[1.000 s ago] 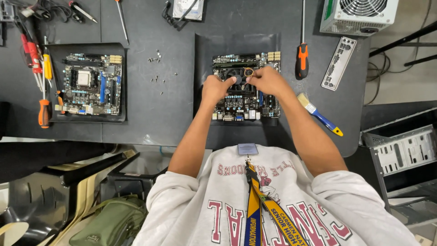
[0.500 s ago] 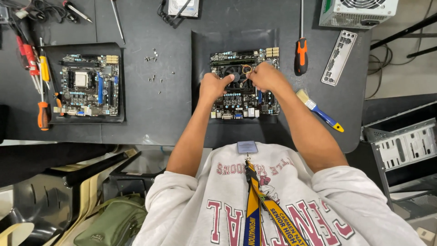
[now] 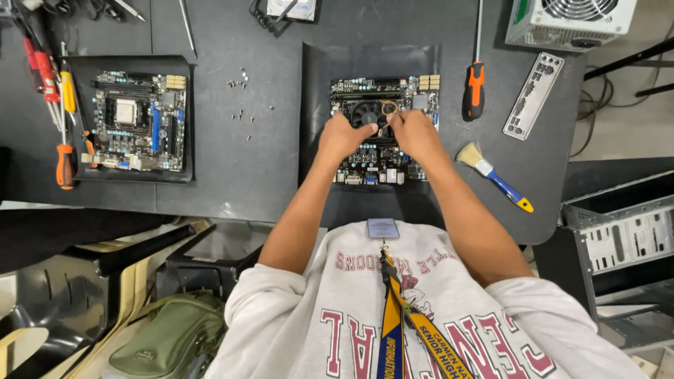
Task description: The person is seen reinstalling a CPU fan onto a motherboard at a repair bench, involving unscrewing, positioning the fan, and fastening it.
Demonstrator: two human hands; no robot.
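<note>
A motherboard (image 3: pixel 414 91) with a black cooler fan (image 3: pixel 368 111) lies on a dark mat (image 3: pixel 372 60) in the middle of the table. My left hand (image 3: pixel 342 137) is closed in a fist against the fan's left lower edge. My right hand (image 3: pixel 414 132) pinches at the fan's right edge, next to a small yellowish wire loop (image 3: pixel 388 107). Both hands hide the board's middle.
A second motherboard (image 3: pixel 137 121) rests on a mat at left, with screwdrivers (image 3: pixel 63 112) beside it and loose screws (image 3: pixel 242 98) between the boards. At right lie an orange-handled screwdriver (image 3: pixel 475 83), a metal port plate (image 3: pixel 532 105), a brush (image 3: pixel 491 173), a power supply (image 3: pixel 569 21) and an open case (image 3: pixel 625 238).
Both hands stay on the middle motherboard at the fan; they have drawn slightly closer together. The view has shifted a little.
</note>
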